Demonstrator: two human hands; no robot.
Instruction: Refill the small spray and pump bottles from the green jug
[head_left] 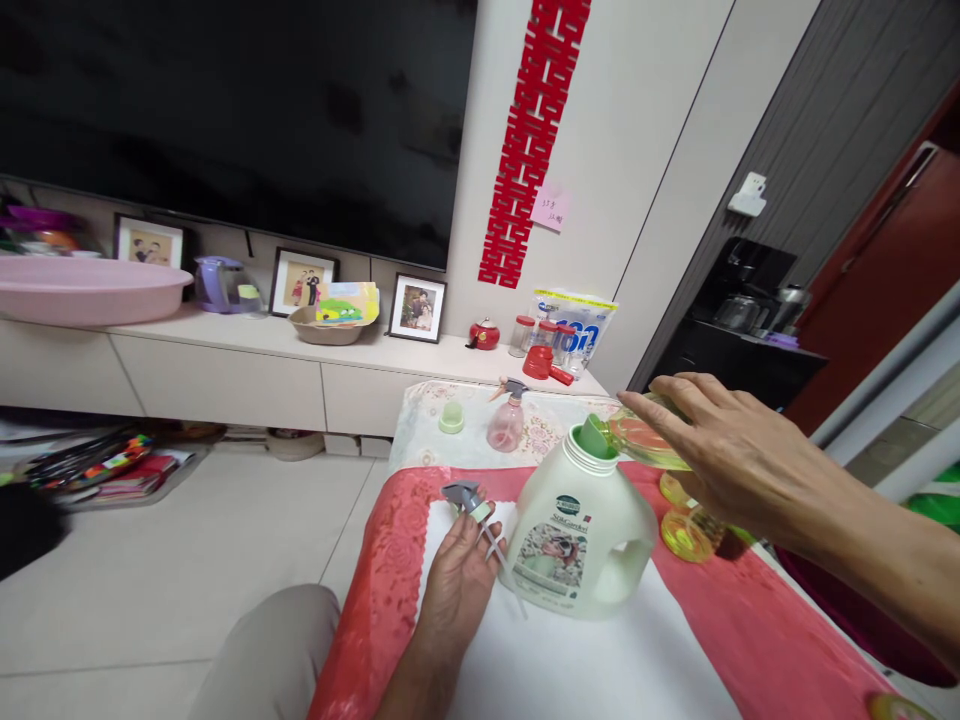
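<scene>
My left hand (459, 575) is closed around a grey trigger spray head (466, 497), whose thin dip tube slants down to the right. Beside it stands a pale green detergent jug (581, 540), upright and uncapped, with a green spout in its mouth. My right hand (709, 440) grips a clear yellowish bottle (651, 440), tipped sideways with its neck at the jug's mouth. Whether liquid is flowing, I cannot tell. Behind the jug are a pink spray bottle (505, 424) and a light green cap (451, 418).
The table carries a red cloth (397, 540) and a white sheet (600, 670). Yellow transparent containers (686, 535) sit right of the jug. Along the wall, a low cabinet (225, 375) holds picture frames, a pink basin (90, 290), red-lidded jars and a plastic pack (581, 325).
</scene>
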